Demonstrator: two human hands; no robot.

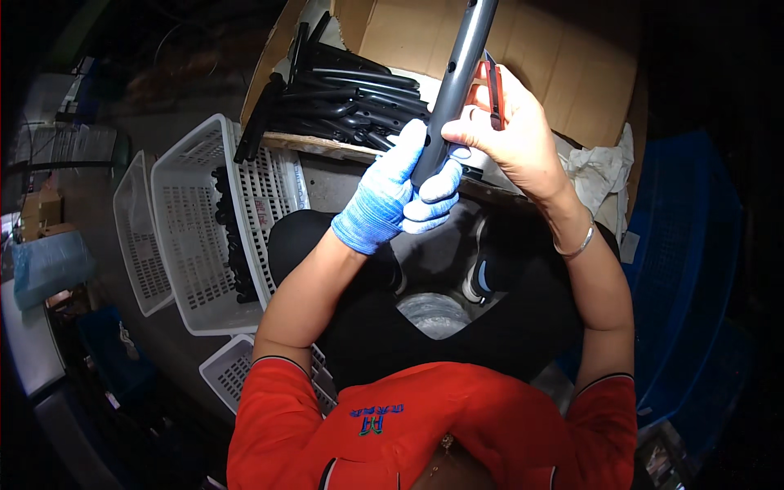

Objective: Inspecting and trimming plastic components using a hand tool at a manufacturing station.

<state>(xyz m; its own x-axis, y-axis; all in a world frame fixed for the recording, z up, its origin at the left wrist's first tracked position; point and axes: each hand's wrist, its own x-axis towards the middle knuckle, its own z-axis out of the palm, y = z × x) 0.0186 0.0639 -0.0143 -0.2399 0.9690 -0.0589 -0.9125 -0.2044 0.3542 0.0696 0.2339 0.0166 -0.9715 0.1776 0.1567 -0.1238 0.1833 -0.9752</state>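
My left hand (398, 192), in a blue and white knit glove, is closed round the lower end of a dark tube (457, 77). The tube is tilted, its upper end leaning right and leaving the top of the picture, and several small round holes run along its side. My bare right hand (513, 135) has its thumb against the tube just above the glove. Gripped in those right fingers is a slim red and black utility knife (495, 96), its tip beside the tube. Some of the right fingers are hidden behind the tube.
Many black tubes (351, 94) lie heaped in a large cardboard box (523, 41) in front of me. White perforated crates (196, 253) stand at my left, one holding dark parts (233, 237). White cloth (600, 175) hangs at the box's right; blue bins (686, 278) stand farther right.
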